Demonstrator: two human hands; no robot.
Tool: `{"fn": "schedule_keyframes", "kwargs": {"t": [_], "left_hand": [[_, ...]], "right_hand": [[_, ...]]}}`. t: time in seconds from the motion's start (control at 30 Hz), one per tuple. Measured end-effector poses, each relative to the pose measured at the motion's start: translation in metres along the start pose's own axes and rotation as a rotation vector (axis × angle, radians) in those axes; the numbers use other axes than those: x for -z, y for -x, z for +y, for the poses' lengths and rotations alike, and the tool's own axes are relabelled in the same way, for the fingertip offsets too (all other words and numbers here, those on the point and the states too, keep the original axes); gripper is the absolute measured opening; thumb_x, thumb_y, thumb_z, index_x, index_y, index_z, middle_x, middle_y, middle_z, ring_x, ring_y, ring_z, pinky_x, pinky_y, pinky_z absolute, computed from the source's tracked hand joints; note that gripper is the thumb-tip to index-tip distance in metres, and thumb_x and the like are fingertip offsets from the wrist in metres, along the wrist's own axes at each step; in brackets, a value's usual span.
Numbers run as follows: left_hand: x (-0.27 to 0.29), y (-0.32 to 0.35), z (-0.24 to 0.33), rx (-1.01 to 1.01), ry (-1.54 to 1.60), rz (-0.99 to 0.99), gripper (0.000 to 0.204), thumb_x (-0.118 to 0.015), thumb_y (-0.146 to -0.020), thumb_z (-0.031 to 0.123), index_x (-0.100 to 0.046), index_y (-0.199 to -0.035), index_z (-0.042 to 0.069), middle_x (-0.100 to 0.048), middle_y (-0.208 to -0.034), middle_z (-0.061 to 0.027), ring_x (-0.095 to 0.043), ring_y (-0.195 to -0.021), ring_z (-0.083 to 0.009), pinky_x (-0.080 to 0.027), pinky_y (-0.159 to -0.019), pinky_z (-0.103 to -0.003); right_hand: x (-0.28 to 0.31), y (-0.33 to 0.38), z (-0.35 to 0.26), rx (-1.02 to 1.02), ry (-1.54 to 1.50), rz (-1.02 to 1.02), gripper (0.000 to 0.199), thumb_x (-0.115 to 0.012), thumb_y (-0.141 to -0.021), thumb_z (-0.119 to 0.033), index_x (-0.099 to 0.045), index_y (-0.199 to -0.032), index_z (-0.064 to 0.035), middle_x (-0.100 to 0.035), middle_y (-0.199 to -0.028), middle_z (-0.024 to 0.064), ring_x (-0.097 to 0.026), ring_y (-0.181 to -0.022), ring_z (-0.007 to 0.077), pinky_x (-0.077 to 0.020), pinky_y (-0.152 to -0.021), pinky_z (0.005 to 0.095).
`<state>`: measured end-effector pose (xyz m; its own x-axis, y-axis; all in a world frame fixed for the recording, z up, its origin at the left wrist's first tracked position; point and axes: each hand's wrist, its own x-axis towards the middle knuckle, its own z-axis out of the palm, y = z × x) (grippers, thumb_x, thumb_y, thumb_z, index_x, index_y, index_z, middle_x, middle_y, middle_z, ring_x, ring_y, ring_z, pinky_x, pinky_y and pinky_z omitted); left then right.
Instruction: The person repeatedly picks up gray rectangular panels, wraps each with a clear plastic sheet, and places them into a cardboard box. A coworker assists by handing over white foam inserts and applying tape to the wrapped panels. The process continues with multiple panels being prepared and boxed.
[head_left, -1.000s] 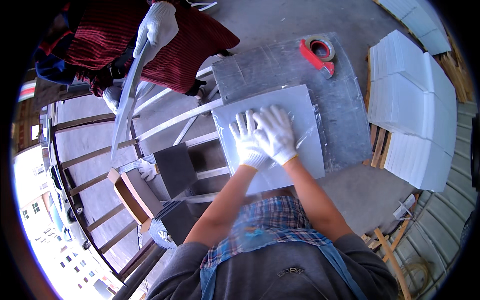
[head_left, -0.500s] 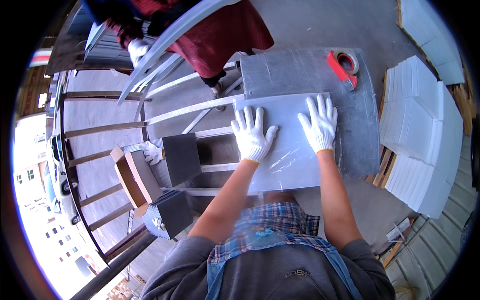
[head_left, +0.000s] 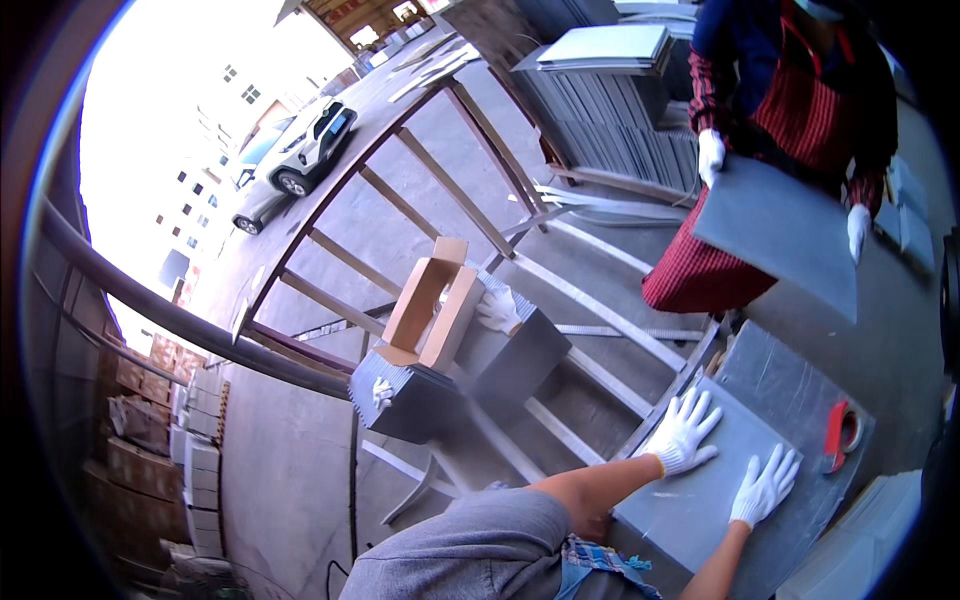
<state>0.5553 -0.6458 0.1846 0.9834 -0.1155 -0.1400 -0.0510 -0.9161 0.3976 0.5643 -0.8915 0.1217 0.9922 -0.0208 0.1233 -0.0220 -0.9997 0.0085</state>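
My left hand (head_left: 685, 432), in a white knit glove, lies flat with fingers spread on a smooth grey sheet (head_left: 680, 510). Further right on the same sheet rests my right hand (head_left: 765, 485), gloved alike, its fingers stretched out. Neither hand grips anything. Under the sheet is a larger, scuffed grey board (head_left: 775, 375), showing beyond it on the far and right sides. A red tape dispenser (head_left: 834, 440) with a roll of tape sits on that board, just beyond my right hand.
Across from me a co-worker (head_left: 740, 250) holds a grey panel (head_left: 785, 235). An open cardboard box (head_left: 432, 310) and a loose white glove (head_left: 498, 310) rest on stacked grey panels (head_left: 520, 360) to the left. Metal rails (head_left: 600, 290) run between. More panel stacks (head_left: 610, 120) stand behind.
My view has swung left, so the sheet and hands now appear at lower right. Both hands stay flat on the sheet. The co-worker, earlier beside curved strips, now holds a grey panel.
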Motion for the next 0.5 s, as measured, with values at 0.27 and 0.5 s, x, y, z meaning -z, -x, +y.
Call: {"fn": "schedule_keyframes", "kwargs": {"t": [0.27,0.5], "left_hand": [[-0.024,0.003,-0.001,-0.004,-0.041,0.052,0.076,-0.055,-0.092,0.057,-0.039,-0.152,0.013,-0.028,-0.16,-0.0226,-0.022,-0.149,-0.0458,-0.02,-0.119,-0.061],[-0.026,0.0,0.005,-0.013,-0.11,0.089,0.078,-0.056,-0.09,0.059,-0.04,-0.152,0.013,-0.032,-0.157,-0.0244,-0.026,-0.146,-0.0471,-0.028,-0.114,-0.062]], "right_hand": [[-0.006,0.005,0.003,-0.005,-0.026,-0.011,0.062,-0.041,-0.103,-0.052,-0.045,-0.15,-0.0119,-0.039,-0.157,0.0168,-0.032,-0.147,0.0367,-0.0287,-0.115,0.0549],[0.003,0.003,0.003,-0.007,-0.1,-0.013,0.063,-0.045,-0.101,-0.052,-0.047,-0.148,-0.0101,-0.04,-0.156,0.0182,-0.034,-0.145,0.0389,-0.0279,-0.116,0.0554]]}}
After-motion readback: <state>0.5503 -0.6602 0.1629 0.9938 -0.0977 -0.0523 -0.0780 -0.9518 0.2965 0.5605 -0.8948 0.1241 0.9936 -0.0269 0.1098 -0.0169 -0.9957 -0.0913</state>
